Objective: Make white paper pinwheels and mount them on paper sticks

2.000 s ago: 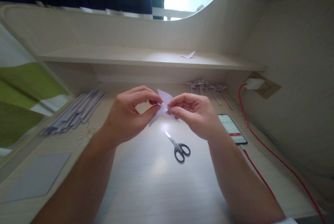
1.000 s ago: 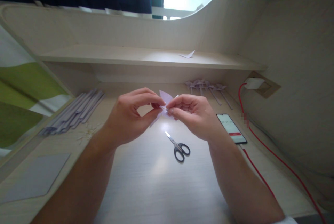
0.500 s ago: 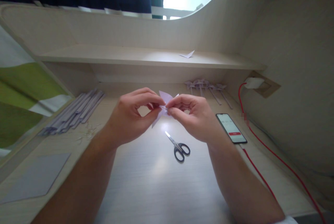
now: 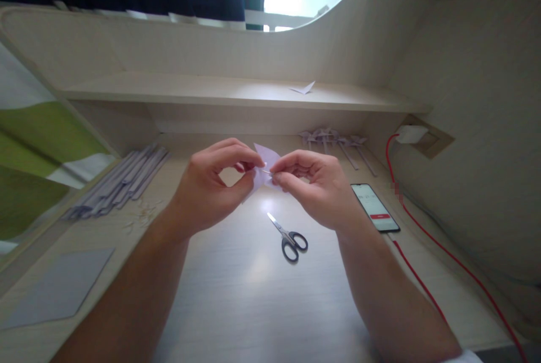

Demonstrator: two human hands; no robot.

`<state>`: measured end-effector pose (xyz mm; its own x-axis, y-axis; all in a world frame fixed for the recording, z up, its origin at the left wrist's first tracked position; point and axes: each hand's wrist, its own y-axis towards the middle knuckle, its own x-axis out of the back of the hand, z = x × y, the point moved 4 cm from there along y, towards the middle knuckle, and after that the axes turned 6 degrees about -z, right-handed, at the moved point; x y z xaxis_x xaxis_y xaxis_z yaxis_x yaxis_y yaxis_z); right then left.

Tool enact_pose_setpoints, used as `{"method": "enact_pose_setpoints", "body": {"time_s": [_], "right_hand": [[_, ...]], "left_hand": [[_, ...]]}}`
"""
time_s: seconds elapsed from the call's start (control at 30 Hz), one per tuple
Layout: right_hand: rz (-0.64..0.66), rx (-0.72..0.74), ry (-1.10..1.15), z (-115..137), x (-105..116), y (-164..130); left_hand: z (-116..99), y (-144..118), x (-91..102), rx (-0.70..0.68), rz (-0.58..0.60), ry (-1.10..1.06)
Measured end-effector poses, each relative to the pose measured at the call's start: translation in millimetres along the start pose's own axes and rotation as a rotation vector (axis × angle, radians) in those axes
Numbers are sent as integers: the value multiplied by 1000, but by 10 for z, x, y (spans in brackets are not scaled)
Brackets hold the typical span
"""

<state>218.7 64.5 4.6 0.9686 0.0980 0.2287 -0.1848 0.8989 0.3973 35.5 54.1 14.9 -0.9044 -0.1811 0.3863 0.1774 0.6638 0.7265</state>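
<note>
- Pale wood desk [image 4: 236, 295] in front of you, with a low shelf [image 4: 169, 89] running along the back and bright window light above it.
- Your left hand [image 4: 211, 188] is pinched closed, thumb and fingers squeezing one side of a small folded piece of lilac paper [image 4: 265, 161].
- Your right hand [image 4: 315, 185] is doing the same from the other side, fingertips clamped on the paper right where the left ones meet it.
- So the paper sits up off the desk, between both hands, pretty much dead centre, with a pointed flap sticking up.
- Scissors [image 4: 289, 237] lie on the desk just below your hands, blades shut, nobody touching them.
- Phone [image 4: 375, 207] is lying flat to the right, screen lit, near a red cable [image 4: 443, 253].
- Bundle of paper strips [image 4: 122, 180] on the left, a grey sheet [image 4: 59, 290] nearer you.
- Some finished paper pinwheels [image 4: 333, 140] at the back, and a paper scrap [image 4: 303, 89] on the shelf.
</note>
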Motion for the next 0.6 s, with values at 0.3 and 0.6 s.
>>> {"method": "enact_pose_setpoints", "body": {"time_s": [0.3,0.6], "right_hand": [[9,-7,-1,-9,-9,-1],[20,-4,-5,-34,-7,-16]], "left_hand": [[5,7,5,10,-19,-4],[5,3,7,21,-10,-6]]}}
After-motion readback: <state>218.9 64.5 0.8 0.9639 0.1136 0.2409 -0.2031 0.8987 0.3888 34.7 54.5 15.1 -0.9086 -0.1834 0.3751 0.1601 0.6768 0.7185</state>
